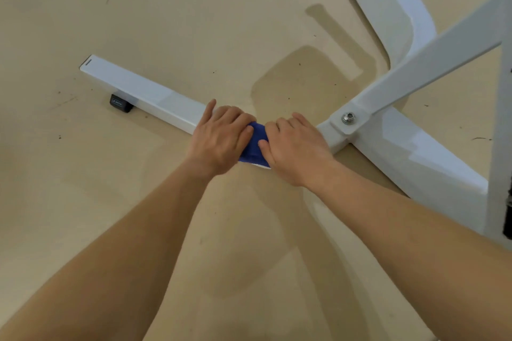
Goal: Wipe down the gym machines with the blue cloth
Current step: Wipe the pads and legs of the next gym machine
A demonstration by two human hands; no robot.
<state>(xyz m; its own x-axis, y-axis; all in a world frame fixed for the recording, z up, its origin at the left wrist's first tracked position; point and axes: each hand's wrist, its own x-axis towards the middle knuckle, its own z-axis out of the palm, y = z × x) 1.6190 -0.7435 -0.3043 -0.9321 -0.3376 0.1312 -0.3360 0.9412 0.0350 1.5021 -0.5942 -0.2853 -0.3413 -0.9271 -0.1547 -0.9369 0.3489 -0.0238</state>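
Floor (pixel 166 8): beige and smooth, with scattered dark specks. Soft shadows of the frame lie at 12 to 1 o'clock from the hands.

White gym machine frame (pixel 393 144) takes up the right side of the view.
- Low floor bar (pixel 144 94) runs from its capped end at 10 o'clock to a joint plate (pixel 336 126) at 3 o'clock of the hands.
- Black rubber foot (pixel 121 103) sits under the bar near the capped end, on the near side.
- The joint plate carries one silver bolt (pixel 348 118).
- From the joint, a slanted strut (pixel 443 58) rises toward 2 o'clock.
- A curved leg (pixel 388 8) runs off toward 1 o'clock behind the strut.
- A wide leg (pixel 432 171) heads toward 4 o'clock.
- Upright post (pixel 501 133) stands at the right edge, close to the camera, and cuts off the far ends of the strut and the wide leg.

Blue cloth (pixel 253 147) is on the floor bar, just left of the joint, draped over the bar's top and near face. Only a small patch shows in the gap between the hands; the rest is covered.

Left hand (pixel 221 141) is palm down across the bar, with the fingers curled onto the cloth's left part. The thumb is stretched over the bar top toward 12 o'clock.

Right hand (pixel 293 147) is palm down, with the thumb pressed on the cloth's near face and the fingers bent over the bar top to its far side.

Both hands grasp the cloth against the bar, close together. The bare forearms enter from 7 and 5 o'clock and converge on the bar.
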